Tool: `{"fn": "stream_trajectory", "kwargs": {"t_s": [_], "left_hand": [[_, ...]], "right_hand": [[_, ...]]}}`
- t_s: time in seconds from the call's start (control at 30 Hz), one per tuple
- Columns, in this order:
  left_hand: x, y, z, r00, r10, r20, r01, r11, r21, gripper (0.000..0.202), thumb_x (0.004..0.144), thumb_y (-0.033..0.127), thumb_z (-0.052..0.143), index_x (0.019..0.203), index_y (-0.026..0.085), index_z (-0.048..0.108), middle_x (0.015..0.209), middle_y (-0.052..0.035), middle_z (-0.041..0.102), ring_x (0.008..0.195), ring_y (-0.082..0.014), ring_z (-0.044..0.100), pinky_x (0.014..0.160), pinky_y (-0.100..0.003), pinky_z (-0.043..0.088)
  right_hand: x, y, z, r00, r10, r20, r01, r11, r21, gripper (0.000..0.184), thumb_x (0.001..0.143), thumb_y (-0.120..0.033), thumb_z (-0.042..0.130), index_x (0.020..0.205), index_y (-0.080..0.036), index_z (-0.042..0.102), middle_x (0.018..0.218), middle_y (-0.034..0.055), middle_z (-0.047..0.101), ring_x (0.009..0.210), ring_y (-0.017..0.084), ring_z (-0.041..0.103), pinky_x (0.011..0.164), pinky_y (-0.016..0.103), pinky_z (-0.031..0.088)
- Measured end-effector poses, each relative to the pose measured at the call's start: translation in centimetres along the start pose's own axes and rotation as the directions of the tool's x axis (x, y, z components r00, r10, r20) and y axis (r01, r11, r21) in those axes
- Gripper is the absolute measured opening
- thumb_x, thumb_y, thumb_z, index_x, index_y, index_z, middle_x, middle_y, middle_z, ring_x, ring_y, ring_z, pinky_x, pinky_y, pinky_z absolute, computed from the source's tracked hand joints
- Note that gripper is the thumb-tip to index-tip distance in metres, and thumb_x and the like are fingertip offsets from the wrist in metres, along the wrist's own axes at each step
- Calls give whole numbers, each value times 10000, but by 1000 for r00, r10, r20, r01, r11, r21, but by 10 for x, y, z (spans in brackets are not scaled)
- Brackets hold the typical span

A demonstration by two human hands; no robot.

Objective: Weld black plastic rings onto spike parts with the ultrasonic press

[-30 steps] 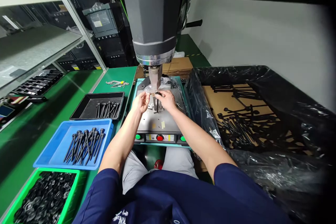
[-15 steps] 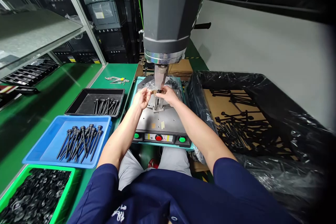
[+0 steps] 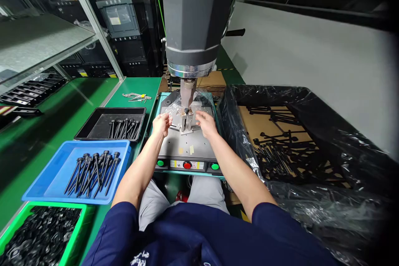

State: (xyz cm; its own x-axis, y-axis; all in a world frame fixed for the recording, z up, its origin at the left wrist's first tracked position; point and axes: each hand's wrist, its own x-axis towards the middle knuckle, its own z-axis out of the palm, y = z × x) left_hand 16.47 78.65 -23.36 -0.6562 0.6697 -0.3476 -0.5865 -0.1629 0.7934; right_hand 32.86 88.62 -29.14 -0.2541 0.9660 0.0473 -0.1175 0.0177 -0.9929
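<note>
Head view: both hands, left hand (image 3: 161, 124) and right hand (image 3: 206, 123), have drawn back from fixture (image 3: 185, 119).

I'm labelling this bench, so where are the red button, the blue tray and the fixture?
red button (image 3: 187, 165), head view, on its cap.
blue tray (image 3: 50, 183), head view, on its bare floor.
fixture (image 3: 185, 121), head view, on its metal block.

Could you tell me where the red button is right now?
The red button sits on the machine's front panel, midway between two green buttons, near the person's knees.
</note>
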Motion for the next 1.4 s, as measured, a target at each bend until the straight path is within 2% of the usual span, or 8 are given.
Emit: {"fn": "stream_trajectory", "kwargs": {"t_s": [0.23,0.4,0.63,0.93,1.0,1.13,1.27,1.4], "left_hand": [[-11,-9,-19,996,82,39,-81,996,-28,223,649,102,748,700,129,532,581,17,573,478,-63,559,452,-141,418],[-12,-12,-24,991,115,70,-117,993,19,245,612,139,763,701,132,535,596,10,589,501,-72,568,461,-152,420],[-5,-24,-32,985,175,7,-175,982,74,292,605,210,796,715,138,534,624,16,585,492,-66,562,450,-152,417],[-13,-23,-32,999,31,30,-36,986,160,363,695,385,784,832,145,548,775,-58,642,597,-141,648,521,-241,507],[-26,-26,-46,998,54,-37,-45,977,210,381,730,459,744,863,148,567,802,-68,647,624,-151,652,544,-261,515],[-68,-47,-110,917,398,-32,-358,856,374,342,819,473,631,672,180,537,605,3,561,525,-102,547,492,-207,414],[-90,-82,-176,934,190,302,-337,745,576,446,847,476,561,514,180,541,455,-5,509,438,-117,473,490,-241,395],[-76,-106,-195,925,142,351,-337,733,591,336,792,445,629,587,180,644,615,-56,652,606,-171,604,626,-274,475]], "right_hand": [[-1,2,-5,980,164,109,-189,940,285,613,871,-385,625,1437,-351,390,1078,56,680,769,153,663,609,234,528],[20,-14,-1,981,179,80,-192,961,201,328,916,-444,570,1157,-237,650,1231,85,640,741,134,648,463,166,428],[8,-5,-2,983,180,33,-183,955,232,267,916,-356,566,1120,-210,657,1247,86,631,735,119,663,482,163,455],[-18,-13,-14,987,144,-73,-132,978,159,532,886,-400,607,1358,-191,476,674,-13,636,475,112,563,393,168,393],[-41,-7,-28,989,57,-137,-45,995,94,436,854,-474,625,1167,-174,586,622,-33,582,457,105,521,386,172,373],[-112,31,-76,992,-8,-123,-8,992,-127,481,845,-640,555,783,-166,610,585,-9,544,474,114,503,417,203,377],[-173,78,-113,995,92,-35,-98,894,-438,550,874,-677,438,754,-178,637,663,67,625,600,204,609,537,295,479],[-190,99,-113,997,-53,52,74,799,-597,454,928,-553,361,800,-227,648,887,110,657,860,282,636,781,416,508]]}}
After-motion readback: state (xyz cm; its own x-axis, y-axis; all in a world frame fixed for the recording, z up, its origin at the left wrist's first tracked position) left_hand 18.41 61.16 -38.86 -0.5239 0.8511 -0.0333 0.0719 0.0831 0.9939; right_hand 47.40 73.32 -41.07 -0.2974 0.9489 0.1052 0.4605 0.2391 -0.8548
